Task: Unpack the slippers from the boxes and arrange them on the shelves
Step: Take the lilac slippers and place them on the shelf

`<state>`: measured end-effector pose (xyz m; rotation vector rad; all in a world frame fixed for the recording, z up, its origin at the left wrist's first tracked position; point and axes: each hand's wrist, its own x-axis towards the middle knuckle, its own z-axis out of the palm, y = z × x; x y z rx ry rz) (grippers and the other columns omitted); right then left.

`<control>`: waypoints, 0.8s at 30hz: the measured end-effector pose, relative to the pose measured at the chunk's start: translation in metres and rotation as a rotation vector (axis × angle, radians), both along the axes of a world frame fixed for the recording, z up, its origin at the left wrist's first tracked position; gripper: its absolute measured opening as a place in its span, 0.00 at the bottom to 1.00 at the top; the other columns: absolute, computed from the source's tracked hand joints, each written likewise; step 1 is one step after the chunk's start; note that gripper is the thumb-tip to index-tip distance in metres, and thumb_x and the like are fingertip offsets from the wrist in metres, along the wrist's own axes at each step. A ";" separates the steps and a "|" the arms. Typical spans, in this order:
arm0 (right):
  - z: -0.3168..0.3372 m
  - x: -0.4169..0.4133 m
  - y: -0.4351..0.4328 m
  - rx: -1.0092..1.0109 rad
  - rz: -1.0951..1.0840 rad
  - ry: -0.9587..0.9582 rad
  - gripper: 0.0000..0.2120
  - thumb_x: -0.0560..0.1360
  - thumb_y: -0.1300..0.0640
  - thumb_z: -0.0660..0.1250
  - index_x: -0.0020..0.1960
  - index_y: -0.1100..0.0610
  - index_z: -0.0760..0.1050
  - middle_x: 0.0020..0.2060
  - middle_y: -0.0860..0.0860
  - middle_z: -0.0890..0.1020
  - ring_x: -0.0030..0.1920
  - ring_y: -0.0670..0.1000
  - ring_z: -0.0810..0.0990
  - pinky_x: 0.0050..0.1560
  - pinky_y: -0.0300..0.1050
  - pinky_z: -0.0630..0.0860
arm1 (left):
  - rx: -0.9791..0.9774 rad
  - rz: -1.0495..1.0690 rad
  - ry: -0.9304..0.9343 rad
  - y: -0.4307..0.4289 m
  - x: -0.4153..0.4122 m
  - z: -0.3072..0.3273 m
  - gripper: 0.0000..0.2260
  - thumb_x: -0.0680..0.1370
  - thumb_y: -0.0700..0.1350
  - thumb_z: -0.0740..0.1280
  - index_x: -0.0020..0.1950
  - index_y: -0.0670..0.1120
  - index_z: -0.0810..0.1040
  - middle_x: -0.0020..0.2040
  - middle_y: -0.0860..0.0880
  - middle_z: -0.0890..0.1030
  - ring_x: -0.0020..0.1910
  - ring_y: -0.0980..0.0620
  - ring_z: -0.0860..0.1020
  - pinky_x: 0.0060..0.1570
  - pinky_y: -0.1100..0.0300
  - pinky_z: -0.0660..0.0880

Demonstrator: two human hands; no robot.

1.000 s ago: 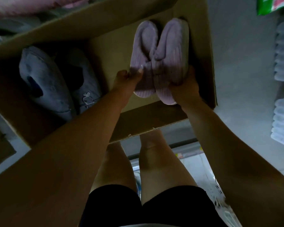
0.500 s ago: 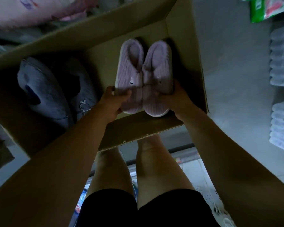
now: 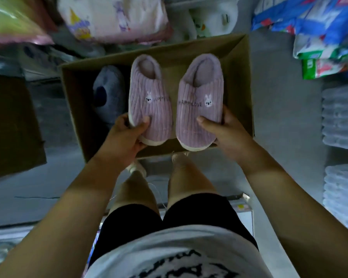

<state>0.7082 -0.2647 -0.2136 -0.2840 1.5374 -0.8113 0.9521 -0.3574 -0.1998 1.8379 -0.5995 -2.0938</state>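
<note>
The big brown box (image 3: 239, 77) sits on the floor (image 3: 279, 101) just in front of your feet, and its top is open. A grey slipper (image 3: 109, 91) lies inside it on the left. Stacks of clear packs (image 3: 340, 117) stand well off to your right. I cannot see the slipper shelf from here.

You hold the two pink slippers above the box, side by side, with a small gap between them. Their tops face up and their toes point at you.

Your left hand (image 3: 127, 137) grips the toe end of the left pink slipper (image 3: 149, 101). Your right hand (image 3: 227, 135) grips the toe end of the right pink slipper (image 3: 201, 101). On each one the fingers curl under the sole. Your left thumb (image 3: 144, 120) and right thumb (image 3: 204, 121) press down on top.

I think you are lifting this pair out. Lift both slippers straight up so the heels do not bump the box wall. Keep them flat, because you only hold the toes and the heels may droop. Keep the pair together as you turn to find the shelf. Set them down side by side with the little bunny faces showing.
</note>
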 end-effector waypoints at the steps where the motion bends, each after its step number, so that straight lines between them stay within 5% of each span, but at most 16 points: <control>1: 0.014 0.008 -0.001 -0.026 -0.006 -0.006 0.47 0.60 0.36 0.83 0.74 0.45 0.69 0.65 0.45 0.81 0.66 0.50 0.79 0.66 0.59 0.77 | -0.021 0.025 0.011 0.002 0.011 0.016 0.25 0.70 0.46 0.74 0.65 0.48 0.72 0.59 0.51 0.84 0.57 0.52 0.84 0.50 0.51 0.83; 10: 0.131 0.165 -0.025 -0.279 0.040 0.016 0.26 0.68 0.53 0.78 0.63 0.44 0.74 0.59 0.47 0.84 0.60 0.48 0.83 0.63 0.55 0.79 | -0.188 0.140 0.149 0.031 0.170 0.134 0.28 0.74 0.44 0.72 0.73 0.44 0.68 0.64 0.44 0.82 0.60 0.43 0.83 0.51 0.47 0.83; 14: 0.172 0.263 -0.039 -0.407 0.133 -0.101 0.37 0.68 0.56 0.77 0.74 0.51 0.67 0.62 0.51 0.83 0.62 0.51 0.83 0.59 0.48 0.81 | -0.310 0.226 0.189 0.052 0.267 0.177 0.27 0.75 0.42 0.69 0.73 0.43 0.67 0.63 0.46 0.83 0.59 0.45 0.83 0.48 0.50 0.83; 20: 0.226 0.400 -0.060 -0.545 0.295 -0.232 0.35 0.68 0.58 0.76 0.73 0.49 0.69 0.63 0.52 0.83 0.63 0.53 0.82 0.60 0.51 0.80 | -0.528 0.409 0.157 0.079 0.398 0.238 0.35 0.70 0.46 0.76 0.74 0.43 0.67 0.64 0.46 0.82 0.59 0.44 0.83 0.47 0.51 0.83; 24: 0.254 0.454 -0.074 -0.576 0.406 -0.253 0.37 0.69 0.56 0.76 0.75 0.50 0.68 0.64 0.51 0.82 0.63 0.53 0.82 0.61 0.52 0.80 | -0.623 0.538 0.146 0.092 0.448 0.261 0.27 0.76 0.44 0.68 0.75 0.45 0.68 0.66 0.46 0.81 0.59 0.45 0.83 0.45 0.54 0.83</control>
